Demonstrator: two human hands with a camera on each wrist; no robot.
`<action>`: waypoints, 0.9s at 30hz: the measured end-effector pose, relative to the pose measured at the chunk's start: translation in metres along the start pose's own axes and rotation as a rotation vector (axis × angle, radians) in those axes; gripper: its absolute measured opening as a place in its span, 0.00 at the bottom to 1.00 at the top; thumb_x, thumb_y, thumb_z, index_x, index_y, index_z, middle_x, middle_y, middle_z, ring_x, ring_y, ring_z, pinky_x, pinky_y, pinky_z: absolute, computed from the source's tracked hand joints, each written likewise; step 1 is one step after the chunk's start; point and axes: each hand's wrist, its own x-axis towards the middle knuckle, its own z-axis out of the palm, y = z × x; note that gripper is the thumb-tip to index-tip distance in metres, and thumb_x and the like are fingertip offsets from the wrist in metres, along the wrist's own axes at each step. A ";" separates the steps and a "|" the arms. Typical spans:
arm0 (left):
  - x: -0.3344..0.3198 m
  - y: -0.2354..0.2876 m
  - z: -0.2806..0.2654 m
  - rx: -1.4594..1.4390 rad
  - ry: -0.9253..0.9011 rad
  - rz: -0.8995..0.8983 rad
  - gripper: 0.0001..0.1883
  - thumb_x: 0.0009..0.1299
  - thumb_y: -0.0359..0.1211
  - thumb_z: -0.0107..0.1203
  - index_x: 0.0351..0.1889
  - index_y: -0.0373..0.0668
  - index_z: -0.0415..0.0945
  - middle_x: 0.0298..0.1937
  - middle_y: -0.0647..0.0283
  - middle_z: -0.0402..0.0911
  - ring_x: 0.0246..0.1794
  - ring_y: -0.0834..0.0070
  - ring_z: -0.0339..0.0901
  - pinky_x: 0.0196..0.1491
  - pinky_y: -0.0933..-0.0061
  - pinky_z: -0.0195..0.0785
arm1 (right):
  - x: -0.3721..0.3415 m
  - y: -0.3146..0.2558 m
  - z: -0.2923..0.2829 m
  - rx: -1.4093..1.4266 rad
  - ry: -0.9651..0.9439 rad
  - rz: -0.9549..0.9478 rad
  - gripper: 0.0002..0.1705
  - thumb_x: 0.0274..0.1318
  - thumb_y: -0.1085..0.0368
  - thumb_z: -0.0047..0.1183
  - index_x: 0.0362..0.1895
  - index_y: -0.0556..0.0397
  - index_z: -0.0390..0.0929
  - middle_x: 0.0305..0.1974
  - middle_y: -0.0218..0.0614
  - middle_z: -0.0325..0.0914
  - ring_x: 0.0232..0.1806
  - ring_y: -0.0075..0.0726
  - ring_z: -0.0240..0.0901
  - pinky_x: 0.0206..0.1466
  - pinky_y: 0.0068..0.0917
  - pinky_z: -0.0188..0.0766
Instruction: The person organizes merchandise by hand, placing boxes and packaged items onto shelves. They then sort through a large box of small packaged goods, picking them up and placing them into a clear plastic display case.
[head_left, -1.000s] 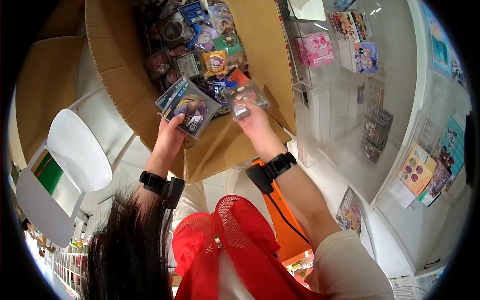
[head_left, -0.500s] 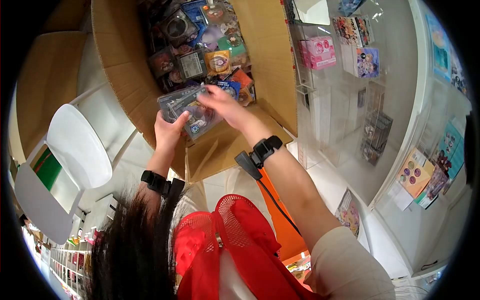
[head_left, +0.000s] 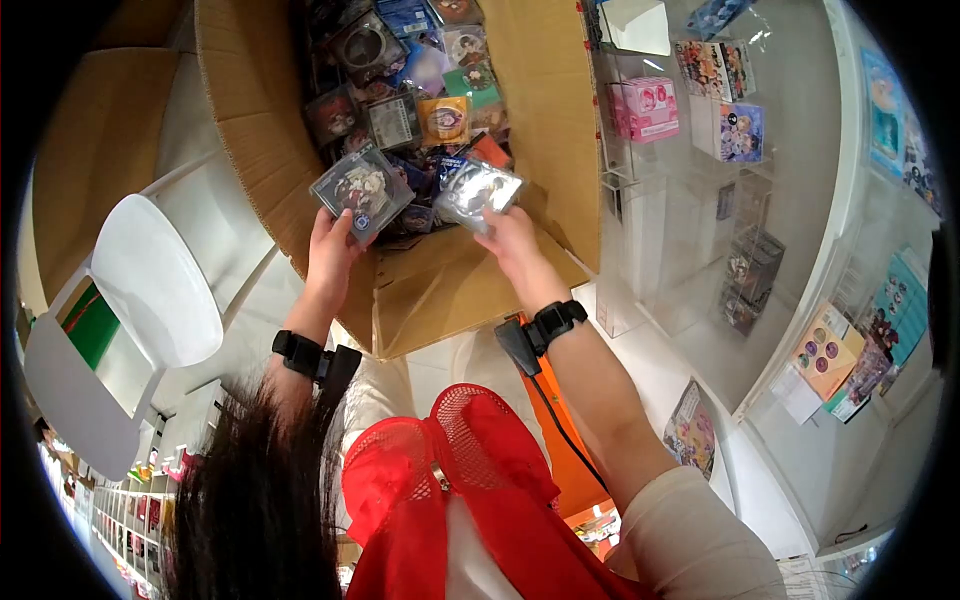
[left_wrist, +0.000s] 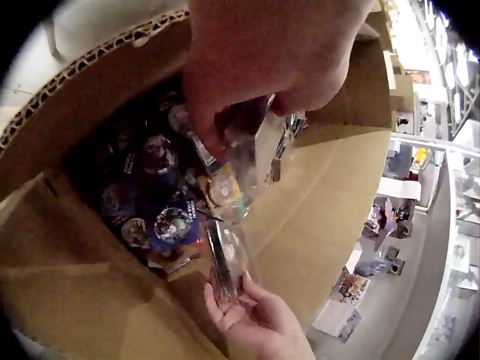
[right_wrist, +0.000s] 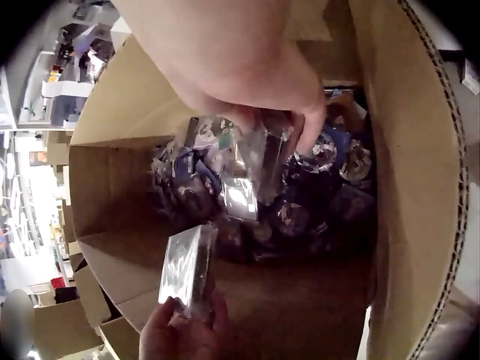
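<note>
In the head view my left hand [head_left: 334, 252] pinches a clear-wrapped square package [head_left: 362, 190] with a character picture, thumb on its front near the lower edge. My right hand [head_left: 516, 248] pinches a second clear package [head_left: 478, 194], which shines with glare, by its lower right corner. The two packages are apart, both above the mouth of a deep cardboard box [head_left: 545, 110]. Inside the box lie many wrapped flat items, among them a yellow one [head_left: 443, 120]. The right wrist view shows the left hand's package [right_wrist: 184, 267] tilted, its face bright with glare.
Right of the box stand clear acrylic cases with a pink box [head_left: 643, 108] and picture cards. A white chair [head_left: 158, 290] is at the left. An orange panel [head_left: 560, 430] shows below the box, beside the person's red vest [head_left: 450, 455].
The right hand, which was over the left hand's packages half a second ago, has moved right with a clear package in its grip. The left hand's package now shows a different, lighter picture.
</note>
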 end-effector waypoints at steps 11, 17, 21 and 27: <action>-0.004 0.004 0.016 0.271 -0.049 0.128 0.12 0.62 0.34 0.52 0.41 0.39 0.70 0.33 0.72 0.73 0.31 0.86 0.66 0.36 0.83 0.60 | -0.002 -0.027 0.049 0.086 -0.461 0.078 0.23 0.56 0.49 0.42 0.51 0.47 0.62 0.48 0.33 0.66 0.49 0.34 0.62 0.47 0.35 0.63; -0.001 -0.002 0.020 0.498 -0.090 0.076 0.15 0.62 0.33 0.52 0.45 0.36 0.69 0.36 0.67 0.73 0.36 0.83 0.67 0.41 0.81 0.62 | -0.036 -0.007 0.045 -0.109 -0.536 0.055 0.18 0.52 0.55 0.50 0.45 0.47 0.68 0.35 0.26 0.72 0.34 0.26 0.69 0.41 0.28 0.67; 0.008 -0.019 0.021 0.490 0.117 0.323 0.20 0.62 0.31 0.50 0.52 0.36 0.63 0.46 0.58 0.70 0.44 0.76 0.69 0.47 0.77 0.63 | -0.024 0.014 0.037 0.080 -0.135 0.110 0.15 0.51 0.57 0.50 0.41 0.50 0.69 0.35 0.29 0.73 0.33 0.27 0.70 0.36 0.28 0.67; 0.010 -0.016 0.024 0.618 0.045 0.318 0.22 0.62 0.28 0.49 0.55 0.36 0.60 0.52 0.54 0.66 0.49 0.71 0.67 0.50 0.74 0.62 | -0.010 0.020 0.026 0.110 -0.118 0.092 0.14 0.51 0.60 0.50 0.42 0.48 0.68 0.36 0.29 0.72 0.36 0.29 0.68 0.40 0.32 0.66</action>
